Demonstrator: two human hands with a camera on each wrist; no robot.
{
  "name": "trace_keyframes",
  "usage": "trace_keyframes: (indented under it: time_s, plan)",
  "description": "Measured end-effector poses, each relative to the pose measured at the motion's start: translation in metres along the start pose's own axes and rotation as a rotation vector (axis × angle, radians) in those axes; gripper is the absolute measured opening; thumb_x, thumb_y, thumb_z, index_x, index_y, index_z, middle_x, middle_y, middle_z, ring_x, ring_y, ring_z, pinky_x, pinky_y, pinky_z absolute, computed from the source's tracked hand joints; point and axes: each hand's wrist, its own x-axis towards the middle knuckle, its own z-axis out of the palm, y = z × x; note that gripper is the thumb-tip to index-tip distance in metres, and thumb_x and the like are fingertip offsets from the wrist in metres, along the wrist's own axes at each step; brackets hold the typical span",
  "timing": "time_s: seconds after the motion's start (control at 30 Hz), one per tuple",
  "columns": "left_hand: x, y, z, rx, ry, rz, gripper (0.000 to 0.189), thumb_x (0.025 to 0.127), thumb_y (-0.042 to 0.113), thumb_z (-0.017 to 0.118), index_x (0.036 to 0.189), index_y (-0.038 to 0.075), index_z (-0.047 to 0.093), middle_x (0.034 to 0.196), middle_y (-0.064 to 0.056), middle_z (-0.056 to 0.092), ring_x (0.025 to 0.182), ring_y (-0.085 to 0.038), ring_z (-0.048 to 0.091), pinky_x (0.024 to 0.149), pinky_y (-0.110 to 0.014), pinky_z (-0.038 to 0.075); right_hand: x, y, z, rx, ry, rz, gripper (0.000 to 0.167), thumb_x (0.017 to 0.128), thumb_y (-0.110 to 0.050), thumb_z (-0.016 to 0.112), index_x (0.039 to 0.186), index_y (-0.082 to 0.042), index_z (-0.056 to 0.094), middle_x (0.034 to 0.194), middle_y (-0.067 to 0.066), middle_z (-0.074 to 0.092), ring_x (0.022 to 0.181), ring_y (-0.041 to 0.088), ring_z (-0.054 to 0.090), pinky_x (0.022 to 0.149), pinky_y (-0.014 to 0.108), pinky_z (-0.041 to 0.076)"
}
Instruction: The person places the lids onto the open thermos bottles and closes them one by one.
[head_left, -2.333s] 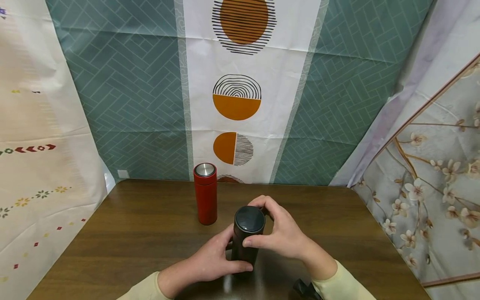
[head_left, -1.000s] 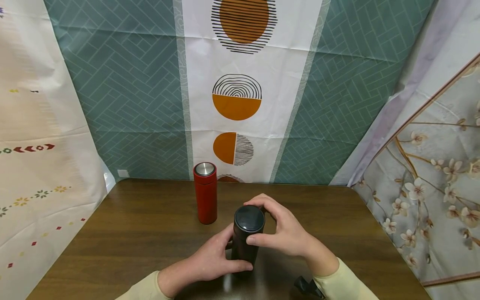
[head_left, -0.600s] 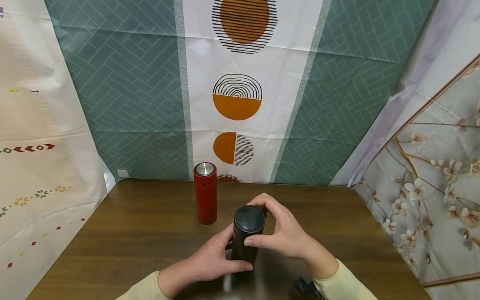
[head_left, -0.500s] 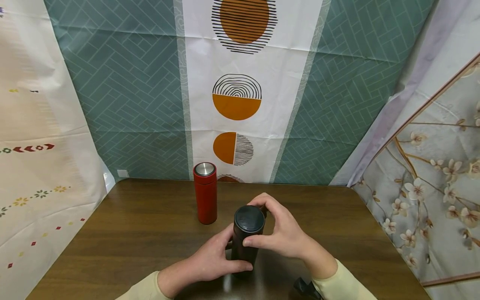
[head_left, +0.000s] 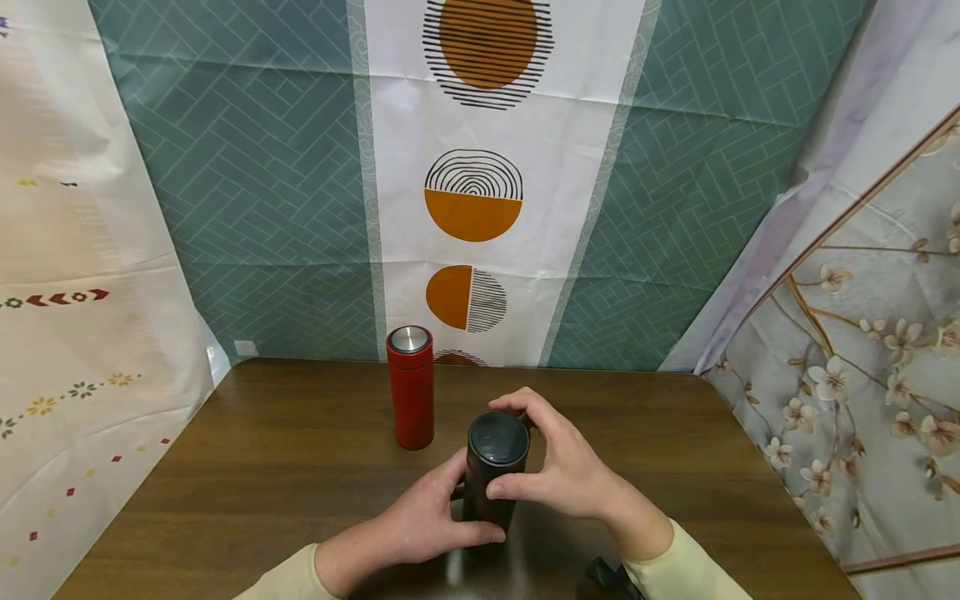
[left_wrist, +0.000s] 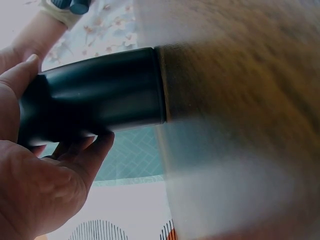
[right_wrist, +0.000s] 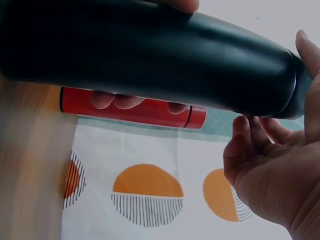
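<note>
A black thermos flask (head_left: pixel 489 504) stands upright on the table, its round lid (head_left: pixel 499 437) on top. My left hand (head_left: pixel 420 521) grips the lower body, thumb across the front and fingers round the far side. At the top, my right hand (head_left: pixel 562 467) curls round the lid end, thumb on the near side and fingers behind. The left wrist view shows the base of the black flask (left_wrist: pixel 107 90) on the wood. In the right wrist view, the right fingers (right_wrist: pixel 240 132) and thumb lie on opposite sides of the lid end.
A red thermos flask (head_left: pixel 412 404) with a steel-topped lid stands behind and left of the black one. The brown wooden table (head_left: pixel 285 450) ends at a patterned cloth (head_left: pixel 300 208) at the back. A black object (head_left: pixel 609 577) sits by the right sleeve.
My right thumb and fingers shift slightly back and forth round the top of the black thermos flask. The left hand and both flasks stay in place.
</note>
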Motion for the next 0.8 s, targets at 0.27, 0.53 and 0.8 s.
trace_keyframes:
  time_s: [0.27, 0.53, 0.8]
  plan:
    - [0.0, 0.0, -0.001, 0.006, -0.001, -0.006, 0.082, 0.092, 0.044, 0.094, 0.159, 0.047, 0.046, 0.153, 0.016, 0.061, 0.14, -0.015, 0.061, 0.116, -0.048, 0.051, 0.001, 0.011, -0.004, 0.158, -0.11, -0.068, 0.08, 0.092, -0.015, 0.087, 0.164, -0.018, 0.053, 0.144, 0.005, 0.061, 0.13, 0.028, 0.061, 0.119, 0.041, 0.046]
    - [0.0, 0.002, -0.001, 0.01, 0.0, -0.014, 0.085, 0.092, 0.045, 0.093, 0.161, 0.048, 0.044, 0.156, 0.017, 0.059, 0.141, -0.016, 0.059, 0.117, -0.049, 0.05, 0.003, 0.012, -0.006, 0.178, -0.118, -0.149, 0.07, 0.096, -0.012, 0.079, 0.162, -0.011, 0.055, 0.144, 0.009, 0.062, 0.129, 0.029, 0.06, 0.117, 0.042, 0.048]
    - [-0.001, 0.001, -0.001, -0.003, -0.004, -0.017, 0.086, 0.092, 0.043, 0.094, 0.162, 0.049, 0.043, 0.155, 0.017, 0.059, 0.141, -0.016, 0.059, 0.117, -0.048, 0.049, 0.004, 0.01, -0.004, 0.166, -0.075, -0.154, 0.061, 0.093, -0.012, 0.086, 0.15, -0.011, 0.064, 0.137, 0.008, 0.065, 0.123, 0.029, 0.063, 0.109, 0.04, 0.052]
